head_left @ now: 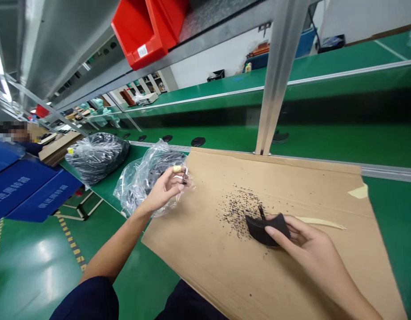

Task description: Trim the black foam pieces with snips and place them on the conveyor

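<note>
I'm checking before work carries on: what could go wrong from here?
The small black bits on the cardboard could scatter if the right hand sweeps the black part through them. The plastic bag close by the left hand might catch on it and shift.

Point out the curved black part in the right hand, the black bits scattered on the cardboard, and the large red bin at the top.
Curved black part (259, 232): head view, on its broad side.
Black bits (240, 212): head view, within the dense patch.
Red bin (155, 47): head view, on its front wall.
</note>
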Available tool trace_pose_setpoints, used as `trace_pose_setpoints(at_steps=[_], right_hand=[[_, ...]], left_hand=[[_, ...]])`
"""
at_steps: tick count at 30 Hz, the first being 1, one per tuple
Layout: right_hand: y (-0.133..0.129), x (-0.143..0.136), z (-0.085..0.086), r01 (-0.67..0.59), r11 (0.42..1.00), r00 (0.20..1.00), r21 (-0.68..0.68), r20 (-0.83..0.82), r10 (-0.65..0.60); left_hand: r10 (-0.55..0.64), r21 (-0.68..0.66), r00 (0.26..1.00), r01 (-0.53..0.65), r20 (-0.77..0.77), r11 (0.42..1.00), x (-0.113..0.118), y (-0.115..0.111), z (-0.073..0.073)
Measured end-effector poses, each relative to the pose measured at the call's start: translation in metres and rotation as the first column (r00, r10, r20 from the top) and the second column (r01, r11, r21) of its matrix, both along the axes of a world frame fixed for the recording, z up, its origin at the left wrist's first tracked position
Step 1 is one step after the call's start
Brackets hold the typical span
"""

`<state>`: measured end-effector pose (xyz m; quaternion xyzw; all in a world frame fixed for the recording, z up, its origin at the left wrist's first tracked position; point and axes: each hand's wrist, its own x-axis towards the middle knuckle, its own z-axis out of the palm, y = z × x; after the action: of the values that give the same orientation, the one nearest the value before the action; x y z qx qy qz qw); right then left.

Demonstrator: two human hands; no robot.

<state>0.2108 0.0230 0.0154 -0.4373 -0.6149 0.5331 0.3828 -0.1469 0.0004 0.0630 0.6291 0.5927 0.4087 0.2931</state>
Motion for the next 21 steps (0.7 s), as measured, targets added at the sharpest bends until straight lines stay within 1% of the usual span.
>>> trace_pose_setpoints(at_steps=[1,2,3,4,6,7,9,11,13,14,16,19,21], right_hand=[[-0.002,-0.001,0.002,-0.002,0.999,1.0,-0.036,-0.013,0.001],[-0.004,-0.002,0.003,0.003,0.997,1.0,-0.072,-0.029,-0.005],[-0.006,-0.003,0.005,-0.008,0.993,0.999,-0.118,-0.038,0.004],[-0.008,-0.004,0.006,-0.021,0.987,0.998,-0.159,-0.062,0.011],[-0.011,-0.004,0.007,-0.049,0.972,0.991,-0.232,-0.13,0.019],[-0.012,-0.004,0.008,-0.062,0.964,0.988,-0.257,-0.152,0.023],[-0.014,-0.004,0.007,-0.07,0.958,0.985,-0.276,-0.169,0.024],[-0.015,-0.003,0.006,-0.058,0.961,0.985,-0.27,-0.171,0.011],[-0.016,-0.003,0.005,-0.057,0.962,0.984,-0.268,-0.178,0.009],[-0.015,-0.003,0.004,-0.063,0.961,0.983,-0.27,-0.181,0.014],[-0.015,-0.003,0.002,-0.072,0.961,0.985,-0.266,-0.169,0.026],[-0.015,-0.003,0.0,-0.06,0.972,0.993,-0.226,-0.116,0.034],[-0.015,-0.003,0.0,-0.048,0.98,0.995,-0.194,-0.094,0.03]], left_hand=[[-0.079,0.037,0.989,0.075,0.128,0.997,0.019,-0.002,-0.005],[-0.14,0.073,0.967,0.127,0.214,0.989,0.04,-0.003,-0.011],[-0.181,0.098,0.951,0.161,0.25,0.982,0.06,-0.003,-0.017],[-0.216,0.119,0.942,0.191,0.256,0.974,0.08,-0.004,-0.022],[-0.29,0.156,0.934,0.261,0.207,0.953,0.114,-0.004,-0.032],[-0.33,0.175,0.93,0.302,0.164,0.937,0.127,-0.004,-0.036],[-0.386,0.23,0.92,0.364,0.061,0.903,0.145,-0.003,-0.042],[-0.393,0.306,0.919,0.385,-0.039,0.871,0.153,0.0,-0.046],[-0.36,0.371,0.925,0.378,-0.119,0.848,0.154,0.002,-0.05],[-0.343,0.383,0.928,0.374,-0.148,0.845,0.154,0.003,-0.052],[-0.32,0.368,0.931,0.363,-0.175,0.856,0.152,0.003,-0.056],[-0.331,0.316,0.935,0.354,-0.126,0.88,0.151,0.002,-0.062],[-0.342,0.289,0.939,0.335,-0.028,0.897,0.151,0.001,-0.065]])
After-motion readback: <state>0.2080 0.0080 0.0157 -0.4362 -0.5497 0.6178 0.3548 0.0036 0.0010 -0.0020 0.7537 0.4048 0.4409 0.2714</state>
